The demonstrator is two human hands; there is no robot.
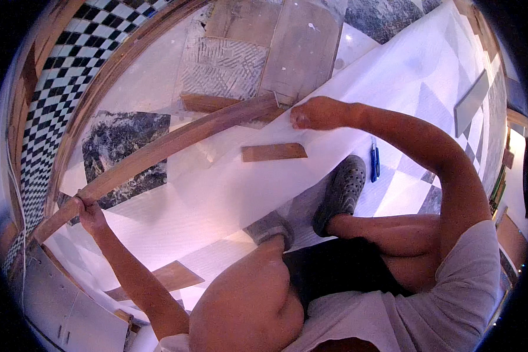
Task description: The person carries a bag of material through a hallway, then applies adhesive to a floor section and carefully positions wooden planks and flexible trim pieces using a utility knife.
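Note:
A long, narrow wooden plank (176, 144) runs slantwise across the floor from the lower left to the upper middle. My left hand (92, 217) is closed around it near its left end, thumb on top. A thin white translucent underlay sheet (387, 76) covers much of the floor. At its far edge, just right of the plank's other end, my right hand (320, 113) has its fingers curled on the sheet; the fingertips are partly hidden. A short wooden offcut (274, 152) lies between my hands.
A blue utility knife or pen (375, 161) rests beside my shoe (343, 193). Another wood piece (173, 276) lies near my left forearm. Beyond the plank are bare floor boards (302, 50) and a ridged adhesive patch (223, 66). A grey panel (471, 104) is at right, cabinets (70, 305) lower left.

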